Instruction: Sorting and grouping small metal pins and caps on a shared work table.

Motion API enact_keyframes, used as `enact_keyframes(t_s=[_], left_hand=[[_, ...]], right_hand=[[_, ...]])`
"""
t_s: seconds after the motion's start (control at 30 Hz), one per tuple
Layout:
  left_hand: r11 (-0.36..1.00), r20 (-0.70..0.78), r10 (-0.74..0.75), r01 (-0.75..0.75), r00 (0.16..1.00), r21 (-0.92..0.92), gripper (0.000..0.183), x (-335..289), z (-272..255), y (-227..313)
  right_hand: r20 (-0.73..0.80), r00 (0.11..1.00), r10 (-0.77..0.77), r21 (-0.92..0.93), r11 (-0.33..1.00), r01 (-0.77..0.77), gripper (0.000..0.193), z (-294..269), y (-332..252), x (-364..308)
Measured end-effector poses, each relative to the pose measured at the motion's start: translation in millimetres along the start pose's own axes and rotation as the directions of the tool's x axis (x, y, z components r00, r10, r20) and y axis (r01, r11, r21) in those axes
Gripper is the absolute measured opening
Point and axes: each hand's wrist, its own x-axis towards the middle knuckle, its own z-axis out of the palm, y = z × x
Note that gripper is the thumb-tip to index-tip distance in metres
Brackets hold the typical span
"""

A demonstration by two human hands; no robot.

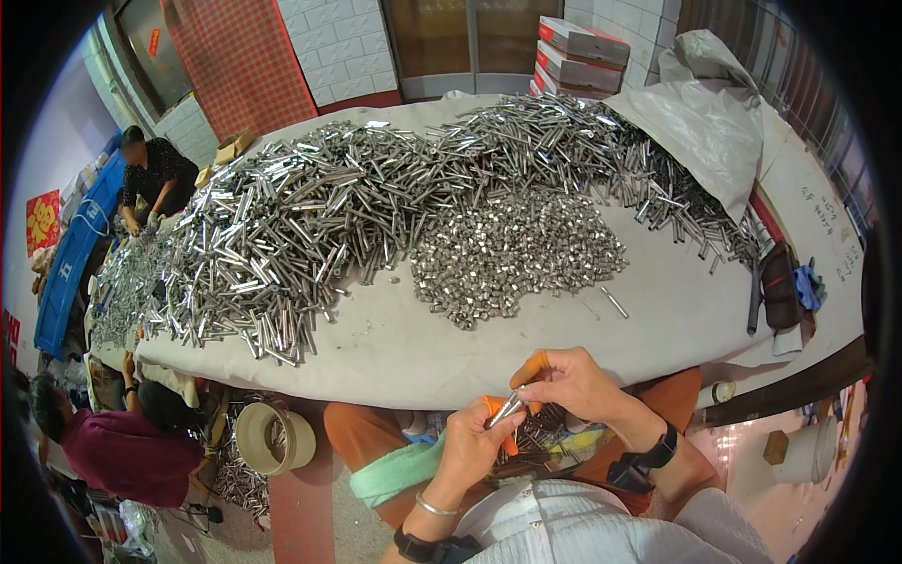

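Note:
Over my lap, just off the table's near edge, my left hand point(468, 446) grips a short shiny metal tube point(505, 412), which points up and to the right. My right hand point(578, 383) pinches at the tube's upper end; whether a small part sits between those fingertips is too small to tell. Orange finger covers show on both hands. Beyond them on the table lies a heap of small, short metal pieces point(512, 254). A much larger heap of long metal tubes point(291, 216) curves behind it and to the left. One loose tube point(614, 302) lies apart on the right.
A pale cloth point(395, 352) covers the table. More metal pieces point(540, 442) lie below my hands. At lower left stands a cream bucket point(299, 442), near a person in maroon point(122, 456). Another person point(155, 179) works at far left. Grey sheeting point(705, 113) covers the right end.

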Motion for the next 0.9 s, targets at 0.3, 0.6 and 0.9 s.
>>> enact_keyframes(t_s=[0.3, 0.6, 0.9], left_hand=[[0.945, -0.009, -0.055, 0.05, 0.998, -0.323, 0.012, -0.5, -0.5, -1.4], [0.955, 0.004, -0.074, 0.072, 0.997, -0.288, 0.016, -3.9, -4.1, 9.2], [0.952, -0.045, -0.064, 0.048, 0.997, -0.301, 0.017, -5.9, -6.7, 14.1]], right_hand=[[-0.029, 0.991, 0.129, 0.244, 0.963, -0.118, 0.015, -5.3, 1.5, -0.7], [0.019, 0.993, 0.113, 0.454, 0.884, -0.109, 0.02, -9.8, 12.6, 1.5], [0.081, 0.985, 0.152, 0.595, 0.786, -0.17, 0.018, -4.1, 9.2, 4.0]])
